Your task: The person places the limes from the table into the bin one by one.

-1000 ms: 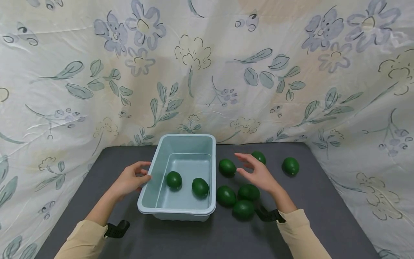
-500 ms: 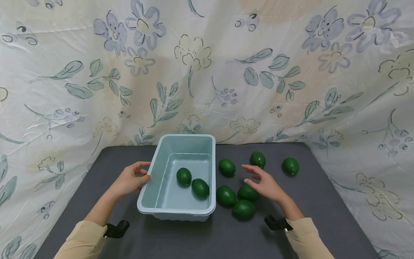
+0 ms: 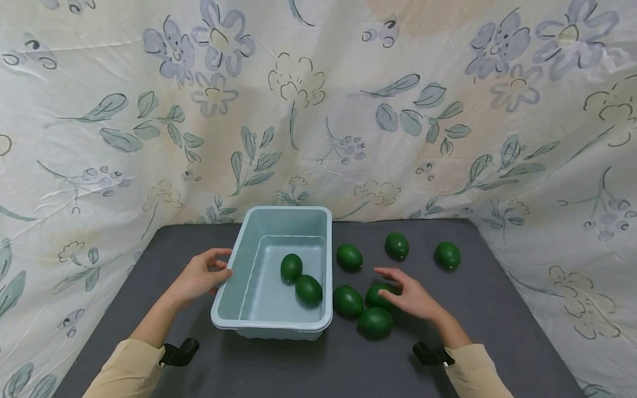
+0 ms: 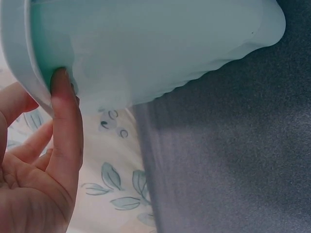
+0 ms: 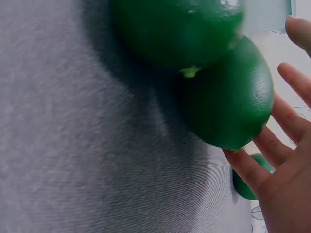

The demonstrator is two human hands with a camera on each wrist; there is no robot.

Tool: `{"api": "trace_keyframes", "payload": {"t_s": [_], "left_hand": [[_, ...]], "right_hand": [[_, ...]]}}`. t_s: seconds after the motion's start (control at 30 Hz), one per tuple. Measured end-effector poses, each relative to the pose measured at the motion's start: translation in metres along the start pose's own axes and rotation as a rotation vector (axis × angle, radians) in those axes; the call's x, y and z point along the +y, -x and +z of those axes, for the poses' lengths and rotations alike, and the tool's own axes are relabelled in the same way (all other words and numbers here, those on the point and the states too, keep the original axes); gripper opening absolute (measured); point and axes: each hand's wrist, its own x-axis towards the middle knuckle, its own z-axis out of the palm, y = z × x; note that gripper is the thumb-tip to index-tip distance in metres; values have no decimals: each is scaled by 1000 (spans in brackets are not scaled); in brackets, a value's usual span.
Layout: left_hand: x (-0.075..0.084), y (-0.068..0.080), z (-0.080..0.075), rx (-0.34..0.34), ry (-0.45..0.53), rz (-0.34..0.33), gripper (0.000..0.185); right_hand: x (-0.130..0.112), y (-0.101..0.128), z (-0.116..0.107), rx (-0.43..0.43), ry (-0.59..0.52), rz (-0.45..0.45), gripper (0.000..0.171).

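Right hand (image 3: 413,296): shifted toward wearer from far fruit (image 3: 396,246); now at middle fruit (image 3: 375,293), partly covering it in head view. Far fruit: formerly part-hidden, now unobstructed. Left fruit (image 3: 291,268) in tub (image 3: 271,321): shifted right, slightly away; visible gap to neighbouring fruit (image 3: 308,290) closed.

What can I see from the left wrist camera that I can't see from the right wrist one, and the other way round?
Only the left wrist view shows the left grip, touching the pale tub at its rim.

Only the right wrist view shows the right grip, spread out by three green fruits; the smallest-looking is partly hidden.

Both show the grey tabletop and some printed cloth. A pale patch in the right wrist view's upper right looks like the tub too.
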Motion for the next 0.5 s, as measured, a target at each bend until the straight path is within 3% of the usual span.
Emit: {"api": "trace_keyframes", "payload": {"t_s": [0.5], "left_hand": [[5,4,1,-7,9,3,55]], "right_hand": [[11,9,7,-36,61,14,51]]}}
